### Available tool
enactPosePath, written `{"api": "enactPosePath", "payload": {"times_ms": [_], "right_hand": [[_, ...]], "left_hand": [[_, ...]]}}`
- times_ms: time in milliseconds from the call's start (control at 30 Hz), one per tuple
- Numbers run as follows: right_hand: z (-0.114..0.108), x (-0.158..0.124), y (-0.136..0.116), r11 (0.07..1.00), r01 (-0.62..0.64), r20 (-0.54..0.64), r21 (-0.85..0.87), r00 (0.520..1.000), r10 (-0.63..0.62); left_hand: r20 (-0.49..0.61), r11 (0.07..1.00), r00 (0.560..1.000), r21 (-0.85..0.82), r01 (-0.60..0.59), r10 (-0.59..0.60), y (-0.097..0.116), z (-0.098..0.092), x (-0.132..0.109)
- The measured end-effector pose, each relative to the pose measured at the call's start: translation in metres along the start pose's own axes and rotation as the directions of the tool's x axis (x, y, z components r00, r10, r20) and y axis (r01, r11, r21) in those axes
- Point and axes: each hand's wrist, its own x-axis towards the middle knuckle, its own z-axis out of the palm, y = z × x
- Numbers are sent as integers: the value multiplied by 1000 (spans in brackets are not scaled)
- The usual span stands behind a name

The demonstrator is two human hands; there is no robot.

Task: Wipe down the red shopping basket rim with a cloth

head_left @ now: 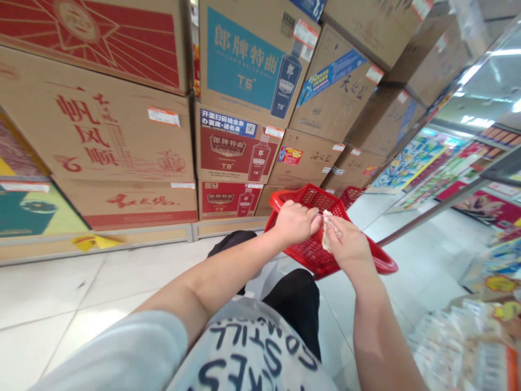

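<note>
My left hand (pixel 296 222) is curled closed above the near left part of a red plastic shopping basket (pixel 315 266). Whatever lies under its fingers is hidden; I cannot tell whether it grips the basket. Just to the right, my right hand (pixel 352 241) pinches a crumpled whitish wad (pixel 326 232), which looks like tissue or a small wrapper. The wad hangs over the basket's opening, close to my left thumb. Both hands partly cover the basket's lattice walls and near rim.
Stacked cardboard cartons (pixel 240 65) line the left and front on a low shelf base (pixel 191 232). A yellow tag (pixel 95 242) sticks out from that base. White packages (pixel 451 336) are piled at lower right. Pale floor tiles (pixel 134 277) run along the aisle.
</note>
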Motion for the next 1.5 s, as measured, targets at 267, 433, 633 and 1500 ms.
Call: {"api": "enactPosePath", "payload": {"times_ms": [267, 433, 633, 1500], "right_hand": [[-4, 2, 1, 999, -51, 40, 21, 998, 50], [2, 5, 1, 990, -130, 7, 47, 991, 130], [0, 9, -10, 999, -36, 36, 35, 999, 34], [2, 9, -16, 994, -113, 29, -9, 993, 114]], "left_hand": [[22, 1000, 1000, -19, -8, 8, 9, 0, 1], [36, 1000, 999, -17, -18, 18, 5, -4, 0], [29, 1000, 999, -13, -16, 17, 0, -7, -2], [82, 1000, 997, -1, -17, 17, -5, -20, -8]]}}
